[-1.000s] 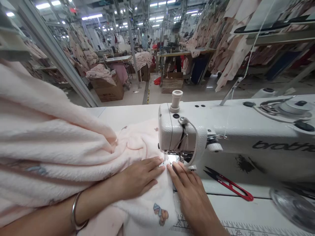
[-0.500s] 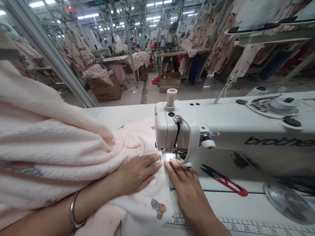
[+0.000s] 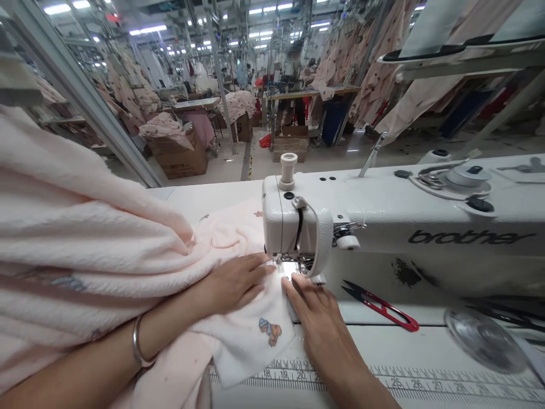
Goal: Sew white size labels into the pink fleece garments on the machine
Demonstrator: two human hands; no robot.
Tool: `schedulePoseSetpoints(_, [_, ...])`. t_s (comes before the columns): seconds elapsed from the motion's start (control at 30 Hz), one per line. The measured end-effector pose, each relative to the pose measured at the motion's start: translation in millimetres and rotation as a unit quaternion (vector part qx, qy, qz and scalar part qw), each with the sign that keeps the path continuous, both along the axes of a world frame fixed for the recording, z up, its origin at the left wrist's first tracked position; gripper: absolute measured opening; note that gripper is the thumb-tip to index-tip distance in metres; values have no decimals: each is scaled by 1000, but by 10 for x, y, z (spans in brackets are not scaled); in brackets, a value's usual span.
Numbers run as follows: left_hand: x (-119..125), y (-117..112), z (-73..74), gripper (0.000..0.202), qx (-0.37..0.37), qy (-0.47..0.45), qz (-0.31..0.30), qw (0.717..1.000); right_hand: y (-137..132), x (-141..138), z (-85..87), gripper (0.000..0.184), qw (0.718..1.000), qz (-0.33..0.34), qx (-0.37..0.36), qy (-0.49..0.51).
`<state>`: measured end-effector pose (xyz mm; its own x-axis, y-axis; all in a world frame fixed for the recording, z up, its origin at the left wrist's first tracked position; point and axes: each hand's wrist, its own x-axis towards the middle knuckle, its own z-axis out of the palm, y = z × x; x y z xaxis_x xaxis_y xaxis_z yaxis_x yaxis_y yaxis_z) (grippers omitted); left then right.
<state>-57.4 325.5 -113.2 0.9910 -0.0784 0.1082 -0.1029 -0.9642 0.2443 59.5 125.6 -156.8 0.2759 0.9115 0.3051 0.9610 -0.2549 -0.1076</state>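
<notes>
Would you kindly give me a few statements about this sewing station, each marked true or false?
1. The left hand lies on the pink cloth. True.
2. The red-handled snips are held in the right hand. False: they lie to the right of that hand, unheld.
3. The metal bangle is on the right wrist. False: it is on the left.
4. The sewing machine is marked "brother". True.
5. The measuring scale lies beyond the sewing machine. False: it runs across the near part of the tabletop.

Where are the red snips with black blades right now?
In the head view, the red snips lie right of centre, to the right of the right hand and below the black "brother" lettering.
</notes>
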Motion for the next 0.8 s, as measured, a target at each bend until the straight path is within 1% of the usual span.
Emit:
schedulePoseSetpoints(0.1, [22, 21, -8, 34, 2, 1, 5, 1000, -20, -20, -12, 73, 1000, 2, 2, 2])
schedulePoseSetpoints(0.2, [28, 15, -11, 36, 5, -2, 11, 1000, -41, -61, 2, 63, 999, 20, 36, -17])
schedulePoseSetpoints(0.33, [1, -23, 1, 36, 5, -7, 10, 1000, -64, -166, 35, 59, 994, 27, 94, -41])
schedulePoseSetpoints(0.4, [-7, -28, -3, 38, 0, -25, 11, 1000, -21, -251, 26, 48, 991, 40, 110, -61])
schedulePoseSetpoints(0.47, [1, -6, -28, 41, -10, -60, 36, 997, 86, -381, -1, 39, 991, 31, 115, -67])
schedulePoseSetpoints(0.57, [-8, 62, -94, 49, -12, -101, 110, 989, 282, -636, -15, 45, 994, -3, 95, -53])
schedulePoseSetpoints(0.6, [-47, 79, -102, 50, -7, -101, 128, 987, 308, -702, 0, 46, 995, 4, 82, -48])
schedulePoseSetpoints(0.63, [-120, 84, -90, 49, -1, -98, 137, 986, 288, -733, 24, 45, 996, 23, 71, -42])
schedulePoseSetpoints(0.67, [-234, 72, -48, 47, 5, -90, 138, 986, 212, -711, 50, 43, 996, 46, 62, -36])
schedulePoseSetpoints(0.7, [-391, 39, 28, 45, 9, -78, 137, 987, 76, -623, 72, 41, 996, 61, 62, -31])
schedulePoseSetpoints(0.73, [-587, -18, 141, 44, 12, -73, 140, 987, -119, -459, 81, 40, 995, 73, 64, -29])
schedulePoseSetpoints(0.77, [-810, -98, 284, 44, 15, -73, 144, 987, -359, -222, 68, 41, 996, 45, 75, -31])
schedulePoseSetpoints(0.8, [-1045, -198, 445, 44, 16, -80, 150, 985, -626, 75, 29, 45, 995, -7, 91, -42])
